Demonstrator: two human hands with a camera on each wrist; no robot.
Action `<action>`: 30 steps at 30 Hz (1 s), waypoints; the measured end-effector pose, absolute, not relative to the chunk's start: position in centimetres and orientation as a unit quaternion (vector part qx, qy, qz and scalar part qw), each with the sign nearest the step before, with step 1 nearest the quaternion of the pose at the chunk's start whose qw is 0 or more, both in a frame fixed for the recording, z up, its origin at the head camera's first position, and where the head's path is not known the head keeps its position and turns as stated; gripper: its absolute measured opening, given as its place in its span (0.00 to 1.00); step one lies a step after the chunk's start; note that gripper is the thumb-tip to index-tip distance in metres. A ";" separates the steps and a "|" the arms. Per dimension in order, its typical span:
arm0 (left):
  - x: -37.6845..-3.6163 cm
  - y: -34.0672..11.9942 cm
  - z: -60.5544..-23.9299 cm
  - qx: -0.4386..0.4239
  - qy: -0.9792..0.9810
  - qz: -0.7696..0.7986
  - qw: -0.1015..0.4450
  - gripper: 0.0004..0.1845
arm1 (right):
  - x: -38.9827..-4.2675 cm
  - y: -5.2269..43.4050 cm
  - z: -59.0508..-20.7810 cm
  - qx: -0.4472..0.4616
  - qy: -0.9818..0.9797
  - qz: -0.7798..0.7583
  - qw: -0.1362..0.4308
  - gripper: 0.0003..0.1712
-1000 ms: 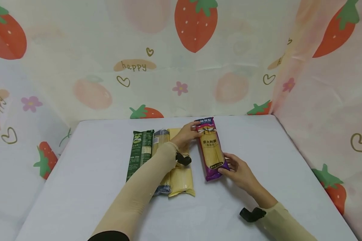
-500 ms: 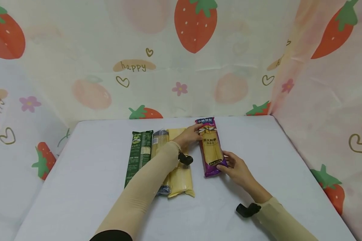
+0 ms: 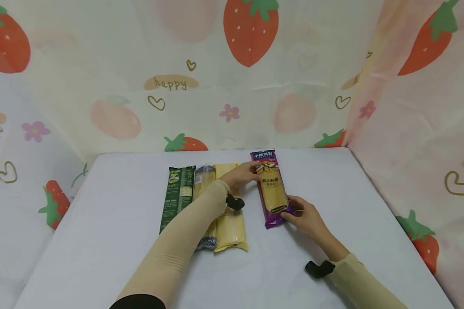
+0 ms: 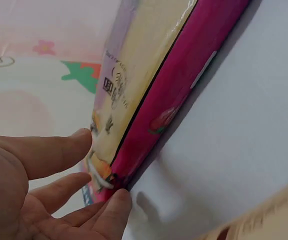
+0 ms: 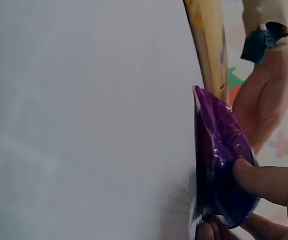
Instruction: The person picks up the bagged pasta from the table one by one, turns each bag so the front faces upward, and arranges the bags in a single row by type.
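Observation:
A purple pack of spaghetti [image 3: 272, 189] with a clear window lies slightly slanted on the white table. My right hand [image 3: 305, 219] pinches its near end, thumb on the purple wrapper [image 5: 224, 165] and fingers at the edge, as the right wrist view shows. At the far end, my left hand [image 3: 241, 175] touches the pack's left side with fairly straight fingers [image 4: 59, 155]. Left of it, side by side, lie a yellow pasta pack [image 3: 232, 231], a clear pasta pack with blue ends [image 3: 205, 180] and a dark green pack [image 3: 175, 193]. My left forearm partly covers these three.
The white-covered table [image 3: 100, 206] extends on both sides of the packs. A strawberry-printed cloth [image 3: 201, 111] stands behind it and at both sides. Black wrist mounts [image 3: 320, 269] sit on both forearms.
My left hand has slid slightly nearer along the purple pack. The pack's near end has shifted a little away from me; the right hand still holds it. The other packs lie as before.

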State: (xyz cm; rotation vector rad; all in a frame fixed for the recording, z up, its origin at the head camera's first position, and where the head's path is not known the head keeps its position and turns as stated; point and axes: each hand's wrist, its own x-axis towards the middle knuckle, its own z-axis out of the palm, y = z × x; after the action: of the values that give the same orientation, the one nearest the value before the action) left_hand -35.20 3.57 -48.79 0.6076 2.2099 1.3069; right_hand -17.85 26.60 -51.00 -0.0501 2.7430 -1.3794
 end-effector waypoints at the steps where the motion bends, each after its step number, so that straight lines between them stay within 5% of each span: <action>1: -35.2 3.3 -48.6 0.233 0.816 0.468 0.246 0.35 | -17.8 26.6 -50.9 -0.017 0.895 -0.444 0.035 0.35; 17: -34.4 -4.0 -47.0 0.252 0.864 0.395 0.184 0.30 | -16.6 24.3 -49.7 -0.035 0.926 -0.376 -0.014 0.41; 30: -34.8 -8.1 -48.0 0.231 0.914 0.301 0.144 0.37 | -15.6 19.8 -49.4 -0.115 0.912 -0.392 -0.029 0.43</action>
State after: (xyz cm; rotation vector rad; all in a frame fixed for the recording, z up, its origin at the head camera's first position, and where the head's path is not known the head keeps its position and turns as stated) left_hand -34.81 -8.06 -48.00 0.6674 2.6354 0.8669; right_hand -15.55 19.78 -49.43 -0.3686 2.9201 -1.2555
